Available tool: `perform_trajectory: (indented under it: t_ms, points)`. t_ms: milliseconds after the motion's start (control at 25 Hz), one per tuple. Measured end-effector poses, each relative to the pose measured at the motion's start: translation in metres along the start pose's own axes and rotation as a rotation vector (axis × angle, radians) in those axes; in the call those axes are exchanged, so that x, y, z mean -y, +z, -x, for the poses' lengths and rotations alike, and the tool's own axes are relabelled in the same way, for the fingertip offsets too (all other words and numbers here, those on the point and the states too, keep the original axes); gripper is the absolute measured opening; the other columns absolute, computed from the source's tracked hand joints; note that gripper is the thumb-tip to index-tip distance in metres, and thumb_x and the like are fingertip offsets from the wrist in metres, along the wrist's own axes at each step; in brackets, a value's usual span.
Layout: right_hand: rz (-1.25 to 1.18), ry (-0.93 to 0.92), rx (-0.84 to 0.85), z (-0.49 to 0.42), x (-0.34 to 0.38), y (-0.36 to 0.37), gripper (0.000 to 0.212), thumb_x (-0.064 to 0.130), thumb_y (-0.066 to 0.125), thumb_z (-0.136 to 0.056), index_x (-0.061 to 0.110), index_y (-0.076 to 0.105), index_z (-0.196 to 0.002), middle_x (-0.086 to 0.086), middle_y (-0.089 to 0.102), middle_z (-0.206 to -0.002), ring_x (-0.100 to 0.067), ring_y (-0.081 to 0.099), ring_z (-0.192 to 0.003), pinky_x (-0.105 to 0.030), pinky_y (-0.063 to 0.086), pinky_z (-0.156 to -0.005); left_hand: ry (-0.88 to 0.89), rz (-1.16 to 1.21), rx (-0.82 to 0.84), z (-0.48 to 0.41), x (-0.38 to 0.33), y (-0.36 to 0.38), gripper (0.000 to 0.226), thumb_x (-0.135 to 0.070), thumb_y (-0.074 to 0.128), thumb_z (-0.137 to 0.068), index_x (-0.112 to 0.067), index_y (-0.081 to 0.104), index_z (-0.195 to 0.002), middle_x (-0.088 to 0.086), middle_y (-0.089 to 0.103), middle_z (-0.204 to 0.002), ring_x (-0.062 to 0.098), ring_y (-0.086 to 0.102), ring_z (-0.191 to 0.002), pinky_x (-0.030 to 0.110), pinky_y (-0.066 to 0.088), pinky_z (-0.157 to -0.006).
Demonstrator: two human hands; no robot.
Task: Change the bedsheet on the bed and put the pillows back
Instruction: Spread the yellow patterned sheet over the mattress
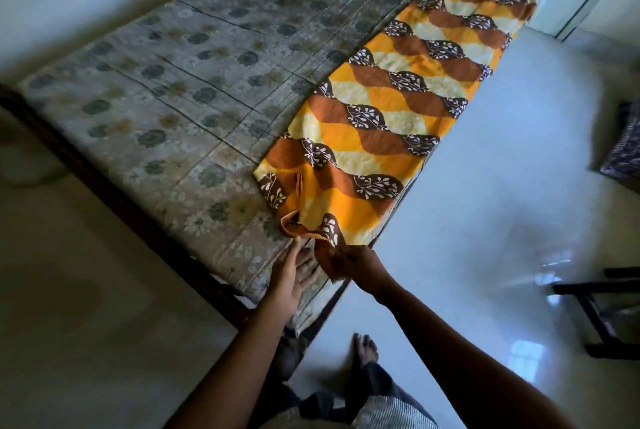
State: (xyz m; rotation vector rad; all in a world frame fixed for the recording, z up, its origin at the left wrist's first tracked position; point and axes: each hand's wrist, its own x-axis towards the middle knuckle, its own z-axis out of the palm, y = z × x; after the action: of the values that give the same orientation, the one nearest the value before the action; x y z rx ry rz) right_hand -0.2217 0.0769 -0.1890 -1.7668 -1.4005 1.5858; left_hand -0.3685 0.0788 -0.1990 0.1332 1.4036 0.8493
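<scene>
An orange, yellow and brown patterned bedsheet (391, 110) lies folded in a long strip along the right side of a bare grey floral mattress (180, 82). At the near corner of the bed, my right hand (360, 264) pinches the sheet's nearest corner. My left hand (294, 269) lies flat on the mattress beside that corner, fingers spread, fingertips touching the sheet's folded edge. No pillows are in view.
The dark bed frame (114, 196) runs along the near-left edge. A shiny white tiled floor (485, 220) lies to the right, with a dark piece of furniture (602, 311) at the right edge and a dark patterned object (623, 148) above it. My bare foot (363, 349) stands by the bed's corner.
</scene>
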Motion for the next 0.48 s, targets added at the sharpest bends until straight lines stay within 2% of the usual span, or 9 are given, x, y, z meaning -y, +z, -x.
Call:
perform_trajectory:
  t_ms: [40, 120, 240, 320, 360, 400, 480]
  points:
    - [-0.200, 0.032, 0.018, 0.002, 0.006, 0.006, 0.031, 0.014, 0.048, -0.097, 0.014, 0.058, -0.068, 0.012, 0.059, -0.052, 0.003, 0.054, -0.052, -0.016, 0.044, -0.061, -0.004, -0.014, 0.115, 0.002, -0.002, -0.001, 0.028, -0.031, 0.058, -0.090, -0.016, 0.060, -0.113, 0.010, 0.063, -0.117, 0.028, 0.057, -0.113, 0.044, 0.043, -0.101]
    - [-0.500, 0.039, 0.031, 0.006, 0.020, 0.017, 0.022, 0.005, 0.043, -0.097, 0.003, 0.063, -0.087, 0.003, 0.067, -0.067, -0.006, 0.065, -0.064, -0.020, 0.054, -0.068, 0.129, -0.221, 0.221, 0.001, -0.011, -0.004, 0.024, -0.026, 0.067, -0.083, -0.020, 0.066, -0.106, 0.009, 0.066, -0.114, 0.027, 0.059, -0.110, 0.045, 0.043, -0.102]
    - [-0.636, 0.037, -0.084, 0.007, 0.035, 0.033, 0.022, 0.011, 0.044, -0.098, 0.000, 0.063, -0.101, -0.003, 0.068, -0.074, -0.011, 0.067, -0.068, -0.020, 0.056, -0.070, 0.365, -0.505, 0.110, -0.004, -0.028, -0.006, 0.035, -0.021, 0.072, -0.079, -0.012, 0.067, -0.112, 0.006, 0.069, -0.108, 0.022, 0.063, -0.103, 0.041, 0.049, -0.096]
    - [-0.554, 0.055, -0.240, 0.008, 0.037, 0.042, 0.024, 0.014, 0.047, -0.097, -0.001, 0.065, -0.105, -0.007, 0.066, -0.074, -0.012, 0.063, -0.063, -0.021, 0.056, -0.065, 0.434, -0.537, 0.077, -0.004, -0.032, -0.011, 0.030, -0.021, 0.069, -0.082, -0.007, 0.068, -0.108, 0.009, 0.070, -0.105, 0.023, 0.065, -0.099, 0.041, 0.052, -0.092]
    - [-0.428, 0.046, -0.327, 0.008, 0.038, 0.045, 0.024, 0.016, 0.049, -0.096, 0.001, 0.068, -0.102, -0.009, 0.065, -0.072, -0.013, 0.061, -0.061, -0.026, 0.056, -0.066, 0.415, -0.535, 0.076, -0.002, -0.032, -0.013, 0.028, -0.020, 0.068, -0.082, -0.005, 0.069, -0.106, 0.011, 0.070, -0.104, 0.025, 0.065, -0.099, 0.042, 0.052, -0.091]
    - [-0.279, 0.039, -0.387, 0.009, 0.038, 0.046, 0.024, 0.018, 0.051, -0.095, 0.004, 0.070, -0.095, -0.009, 0.064, -0.069, -0.013, 0.058, -0.059, -0.029, 0.054, -0.067, 0.357, -0.492, 0.071, -0.003, -0.031, -0.015, 0.027, -0.019, 0.068, -0.083, -0.004, 0.069, -0.105, 0.012, 0.070, -0.104, 0.027, 0.065, -0.098, 0.044, 0.053, -0.090]
    - [-0.052, 0.066, -0.481, 0.014, 0.038, 0.043, 0.028, 0.023, 0.051, -0.095, 0.006, 0.071, -0.084, -0.005, 0.063, -0.064, -0.010, 0.052, -0.055, -0.021, 0.046, -0.059, 0.216, -0.334, 0.050, -0.002, -0.028, -0.015, 0.022, -0.013, 0.066, -0.084, -0.002, 0.068, -0.102, 0.012, 0.069, -0.100, 0.026, 0.068, -0.088, 0.042, 0.056, -0.082]
